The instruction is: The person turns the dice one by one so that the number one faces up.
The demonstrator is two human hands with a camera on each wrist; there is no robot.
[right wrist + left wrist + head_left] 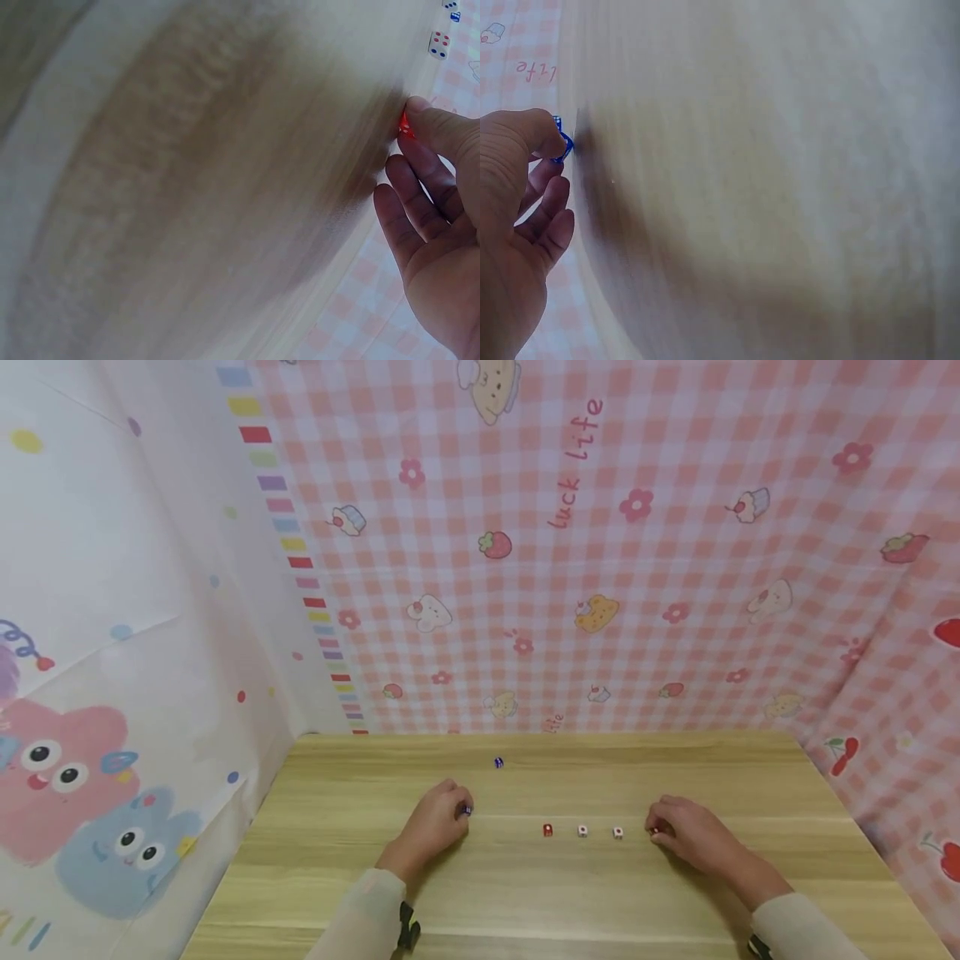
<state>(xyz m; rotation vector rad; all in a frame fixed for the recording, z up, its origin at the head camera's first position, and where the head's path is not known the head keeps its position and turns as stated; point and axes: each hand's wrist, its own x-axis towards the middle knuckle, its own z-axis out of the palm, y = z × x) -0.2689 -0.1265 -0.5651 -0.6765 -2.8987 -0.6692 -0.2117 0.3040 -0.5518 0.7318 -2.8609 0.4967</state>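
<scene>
My left hand (pixel 437 818) pinches a blue die (pixel 565 148) between thumb and fingertips, low over the wooden table. On the right, my right hand (pixel 693 833) grips a red die (pixel 406 122) the same way, the die mostly covered by the fingers. Between the hands a row runs across the table: a red die (pixel 547 830), a white die (pixel 582 831) and a second white die (pixel 618 833), the last one closest to my right hand. Another blue die (pixel 498 762) lies farther back, beyond my left hand.
The wooden table (pixel 525 893) ends at the back against a pink checked cloth (pixel 540 652). A white cloth with cartoon figures (pixel 97 777) hangs on the left side. Dark bands show at both wrists, including a left wristband (pixel 408 927).
</scene>
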